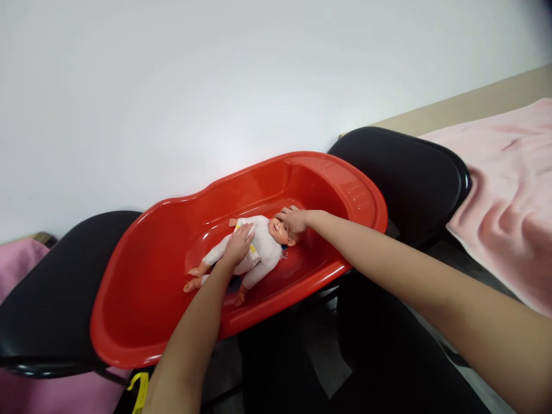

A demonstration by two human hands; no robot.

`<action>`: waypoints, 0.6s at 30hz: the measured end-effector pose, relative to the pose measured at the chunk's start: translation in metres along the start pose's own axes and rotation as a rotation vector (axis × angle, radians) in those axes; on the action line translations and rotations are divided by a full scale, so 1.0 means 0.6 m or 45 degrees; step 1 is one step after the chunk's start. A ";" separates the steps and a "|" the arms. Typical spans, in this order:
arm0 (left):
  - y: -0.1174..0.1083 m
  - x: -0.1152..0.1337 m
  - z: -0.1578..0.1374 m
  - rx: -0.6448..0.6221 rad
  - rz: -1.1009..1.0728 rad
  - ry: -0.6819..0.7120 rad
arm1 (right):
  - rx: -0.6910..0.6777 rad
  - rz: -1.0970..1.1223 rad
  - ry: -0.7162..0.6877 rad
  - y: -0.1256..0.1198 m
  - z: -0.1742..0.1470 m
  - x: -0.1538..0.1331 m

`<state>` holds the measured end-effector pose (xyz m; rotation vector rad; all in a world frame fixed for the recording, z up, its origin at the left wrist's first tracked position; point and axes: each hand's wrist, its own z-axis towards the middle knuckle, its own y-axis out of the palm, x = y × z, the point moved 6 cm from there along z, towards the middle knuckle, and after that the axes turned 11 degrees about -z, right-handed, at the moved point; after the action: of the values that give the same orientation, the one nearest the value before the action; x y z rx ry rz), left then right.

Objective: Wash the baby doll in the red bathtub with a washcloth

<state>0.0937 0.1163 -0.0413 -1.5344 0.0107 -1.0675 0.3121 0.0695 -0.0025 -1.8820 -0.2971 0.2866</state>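
Observation:
A baby doll (264, 246) in a white outfit with yellow marks lies on its back inside a red plastic baby bathtub (142, 276). Its head points right and its bare feet point left. Across the doll's belly rests my left hand (240, 244), fingers stretched out over the white cloth. My right hand (294, 219) touches the top of the doll's head, with its fingers laid over the forehead. A small dark item with a coloured edge shows beside the doll's neck, too small to name.
Under the tub's ends are two black chair seats, one at the left (56, 287) and one at the right (401, 172). Pink cloth (509, 190) covers a surface at the right, and more pink cloth (26, 267) lies at the left. A white wall (194, 86) stands behind.

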 end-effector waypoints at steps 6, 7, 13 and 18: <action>-0.017 -0.045 -0.002 0.063 0.100 -0.133 | -0.078 0.047 0.139 -0.004 -0.015 -0.002; -0.018 -0.051 -0.003 0.066 0.132 -0.152 | -0.083 0.050 0.144 -0.006 -0.018 -0.003; -0.052 -0.119 -0.042 0.174 0.191 -0.435 | -0.091 -0.003 0.142 -0.018 -0.028 -0.012; -0.091 -0.190 -0.101 0.256 0.282 -0.914 | -0.061 0.015 0.111 -0.014 -0.023 -0.008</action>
<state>-0.0387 0.1481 -0.0742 -1.6098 -0.4006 -0.2942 0.3120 0.0582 0.0102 -1.9382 -0.2360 0.2064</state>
